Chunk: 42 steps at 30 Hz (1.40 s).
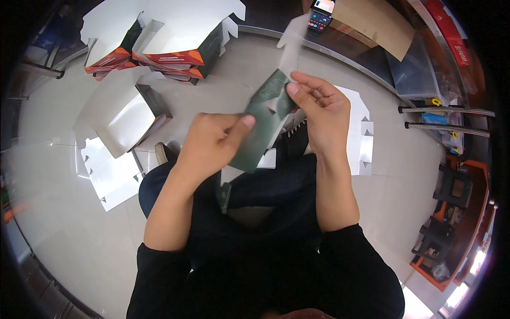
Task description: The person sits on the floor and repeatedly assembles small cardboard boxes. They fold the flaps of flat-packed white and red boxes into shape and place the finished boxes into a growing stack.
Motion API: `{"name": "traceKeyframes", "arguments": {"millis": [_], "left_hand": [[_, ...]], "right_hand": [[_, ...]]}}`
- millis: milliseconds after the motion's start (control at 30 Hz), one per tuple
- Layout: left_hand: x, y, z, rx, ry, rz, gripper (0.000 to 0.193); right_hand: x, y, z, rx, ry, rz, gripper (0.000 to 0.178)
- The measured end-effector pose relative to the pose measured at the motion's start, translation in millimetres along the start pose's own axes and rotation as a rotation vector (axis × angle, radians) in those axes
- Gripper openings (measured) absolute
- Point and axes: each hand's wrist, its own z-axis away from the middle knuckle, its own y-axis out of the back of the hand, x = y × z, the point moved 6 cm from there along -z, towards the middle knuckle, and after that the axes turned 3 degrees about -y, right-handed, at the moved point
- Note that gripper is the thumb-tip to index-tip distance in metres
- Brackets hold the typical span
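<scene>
A dark green cardboard box blank (pixel 255 138), white on its inner side, is held tilted above my lap. My left hand (pixel 212 141) pinches its near left part between thumb and fingers. Higher up on the right, my right hand (pixel 325 109) grips the far edge, thumb on the green face near a cut notch. A white flap sticks out past the far end, blurred by motion. Another flap hangs below my left hand. The far side of the blank is hidden.
An open folded box (pixel 123 125) stands on the tiled floor at left, beside flat white blanks (pixel 114 178). Stacked red-and-black boxes (pixel 175 56) are behind it. More white blanks (pixel 361 133) lie at right. A phone (pixel 320 18) and brown cardboard (pixel 377 24) are at the far side.
</scene>
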Motion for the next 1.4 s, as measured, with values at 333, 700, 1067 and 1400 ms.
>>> {"name": "traceKeyframes", "arguments": {"millis": [333,700,1067,1400], "left_hand": [[-21,-5,-6,0.239,-0.061,0.523,0.055],[-1,-5,-3,0.183,-0.190,0.537,0.081],[-4,-2,-1,0.335,-0.236,0.636,0.064],[6,26,-4,0.418,-0.389,0.168,0.013]], "right_hand": [[19,-14,19,0.042,0.165,-0.012,0.016],[8,-26,23,-0.076,0.182,-0.154,0.022],[9,-27,22,-0.098,0.055,0.323,0.034],[20,-21,17,-0.328,0.137,0.304,0.033]]}}
